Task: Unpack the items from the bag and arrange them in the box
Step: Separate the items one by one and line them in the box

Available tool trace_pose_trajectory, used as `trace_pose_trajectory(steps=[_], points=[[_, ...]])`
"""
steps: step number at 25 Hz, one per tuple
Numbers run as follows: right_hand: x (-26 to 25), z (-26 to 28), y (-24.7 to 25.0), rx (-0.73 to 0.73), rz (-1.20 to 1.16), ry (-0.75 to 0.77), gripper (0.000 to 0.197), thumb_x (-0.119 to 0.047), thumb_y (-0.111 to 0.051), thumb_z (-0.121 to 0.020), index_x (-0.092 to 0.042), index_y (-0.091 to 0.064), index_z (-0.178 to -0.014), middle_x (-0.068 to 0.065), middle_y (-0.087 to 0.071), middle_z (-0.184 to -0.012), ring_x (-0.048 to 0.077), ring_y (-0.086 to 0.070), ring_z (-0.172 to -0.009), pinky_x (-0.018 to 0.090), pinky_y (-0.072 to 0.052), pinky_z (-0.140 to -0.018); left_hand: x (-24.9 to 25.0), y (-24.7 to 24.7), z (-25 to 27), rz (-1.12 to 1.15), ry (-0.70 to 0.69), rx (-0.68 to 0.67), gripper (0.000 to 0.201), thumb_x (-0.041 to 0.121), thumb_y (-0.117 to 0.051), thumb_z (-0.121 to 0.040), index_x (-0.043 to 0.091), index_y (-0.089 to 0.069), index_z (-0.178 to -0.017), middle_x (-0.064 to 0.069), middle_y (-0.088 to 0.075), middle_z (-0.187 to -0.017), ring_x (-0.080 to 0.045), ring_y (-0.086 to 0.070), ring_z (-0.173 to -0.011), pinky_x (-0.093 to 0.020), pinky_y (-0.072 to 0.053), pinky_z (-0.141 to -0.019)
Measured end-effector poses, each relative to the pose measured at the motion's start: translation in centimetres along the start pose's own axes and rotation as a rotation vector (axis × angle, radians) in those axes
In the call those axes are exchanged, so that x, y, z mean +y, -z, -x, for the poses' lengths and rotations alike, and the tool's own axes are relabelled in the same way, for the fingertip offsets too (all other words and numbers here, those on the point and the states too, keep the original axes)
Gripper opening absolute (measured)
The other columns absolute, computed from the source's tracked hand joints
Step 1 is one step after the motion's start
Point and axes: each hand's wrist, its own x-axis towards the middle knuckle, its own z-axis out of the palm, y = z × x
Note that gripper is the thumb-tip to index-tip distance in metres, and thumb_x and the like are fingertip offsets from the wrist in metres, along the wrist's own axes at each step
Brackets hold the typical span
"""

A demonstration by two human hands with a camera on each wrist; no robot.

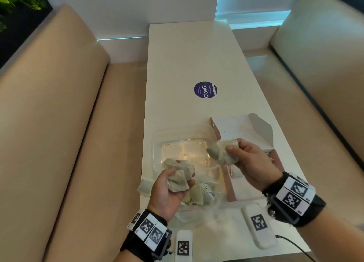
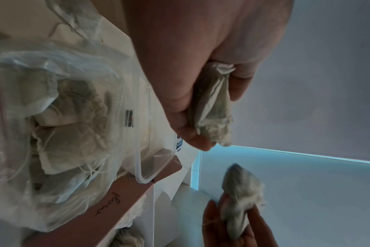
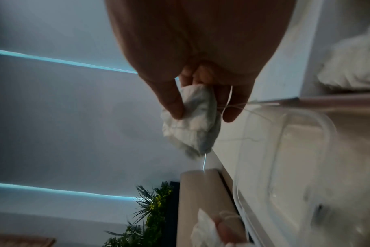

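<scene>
My left hand (image 1: 177,178) grips a crumpled bunch of pale tea bags (image 1: 185,169) above the near edge of a clear plastic container (image 1: 157,143). The right hand (image 1: 233,149) pinches another clump of tea bags (image 1: 218,151) over the container's right rim. In front of the container lies a clear plastic bag (image 1: 197,212) holding more tea bags (image 1: 199,194). An open pink cardboard box (image 1: 229,183) with a white lid (image 1: 232,127) stands to the right. In the left wrist view my fingers (image 2: 241,83) curl round the tea bags (image 2: 213,113); in the right wrist view thumb and fingers (image 3: 173,103) pinch the clump (image 3: 194,120).
One loose tea bag (image 1: 144,185) lies at the table's left edge. Two white marker-tagged devices (image 1: 258,225) (image 1: 183,246) lie near the front edge, with a cable at the right. A purple sticker (image 1: 205,89) marks mid-table. Beige benches (image 1: 59,123) flank the narrow white table (image 1: 187,54).
</scene>
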Motion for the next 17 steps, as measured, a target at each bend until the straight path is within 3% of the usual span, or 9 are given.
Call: trace_pose_trajectory(steps=[3, 6, 8, 10, 13, 15, 17], points=[[-0.6, 0.7, 0.8, -0.060, 0.159, 0.081, 0.016, -0.005, -0.050, -0.089, -0.004, -0.059, -0.102, 0.007, -0.067, -0.086, 0.016, -0.064, -0.075, 0.025, -0.053, -0.066, 0.2, -0.2, 0.0, 0.080, 0.011, -0.038, 0.035, 0.020, -0.053, -0.075, 0.003, -0.061, -0.105, -0.024, -0.068, -0.098, -0.039, -0.065, -0.091, -0.042, -0.058, -0.074], [0.3, 1.1, 0.1, -0.176, 0.403, 0.051, 0.023, -0.009, -0.056, -0.089, -0.009, -0.060, -0.111, 0.009, -0.068, -0.100, 0.021, -0.067, -0.089, 0.032, -0.056, -0.078, 0.1, -0.7, -0.1, 0.080, 0.030, -0.068, 0.042, 0.019, -0.050, -0.077, 0.002, -0.056, -0.115, -0.029, -0.064, -0.112, -0.045, -0.064, -0.098, -0.049, -0.051, -0.090], [1.5, 0.8, -1.0, -0.218, 0.526, 0.009, 0.025, -0.010, -0.060, -0.088, -0.010, -0.061, -0.113, 0.011, -0.069, -0.104, 0.025, -0.067, -0.094, 0.038, -0.055, -0.084, -0.1, -1.1, -0.1, 0.045, 0.039, -0.071, 0.049, 0.019, -0.050, -0.078, 0.000, -0.053, -0.123, -0.029, -0.064, -0.116, -0.042, -0.066, -0.099, -0.050, -0.051, -0.090], [2.4, 0.5, -2.2, -0.223, 0.517, -0.048, 0.025, -0.009, -0.061, -0.087, -0.006, -0.061, -0.112, 0.011, -0.070, -0.101, 0.021, -0.069, -0.087, 0.034, -0.057, -0.077, -0.4, -1.4, 0.0, 0.011, 0.044, -0.078, 0.052, 0.019, -0.050, -0.079, 0.000, -0.052, -0.128, -0.025, -0.065, -0.114, -0.035, -0.067, -0.099, -0.046, -0.055, -0.084], [3.0, 0.5, -3.3, -0.160, 0.523, -0.077, 0.018, -0.008, -0.062, -0.087, 0.000, -0.063, -0.104, 0.009, -0.069, -0.088, 0.011, -0.067, -0.065, 0.021, -0.053, -0.056, -0.5, -1.2, 0.3, -0.037, 0.052, -0.068, 0.054, 0.020, -0.051, -0.080, -0.002, -0.051, -0.130, -0.025, -0.063, -0.120, -0.034, -0.064, -0.106, -0.043, -0.054, -0.085], [2.9, 0.5, -3.3, -0.140, 0.543, -0.077, 0.015, -0.010, -0.061, -0.088, 0.001, -0.062, -0.098, 0.009, -0.068, -0.083, 0.012, -0.066, -0.062, 0.021, -0.052, -0.054, -0.4, -0.9, 0.4, -0.049, 0.055, -0.059, 0.056, 0.021, -0.053, -0.080, -0.003, -0.050, -0.130, -0.026, -0.062, -0.123, -0.036, -0.062, -0.110, -0.046, -0.054, -0.087], [2.6, 0.4, -2.8, -0.120, 0.574, -0.057, 0.015, -0.013, -0.060, -0.089, -0.001, -0.062, -0.096, 0.010, -0.068, -0.084, 0.017, -0.067, -0.068, 0.029, -0.055, -0.059, -0.4, -0.3, 0.3, -0.050, 0.056, -0.053, 0.051, 0.020, -0.053, -0.084, -0.004, -0.051, -0.128, -0.027, -0.063, -0.121, -0.041, -0.062, -0.110, -0.050, -0.055, -0.085]])
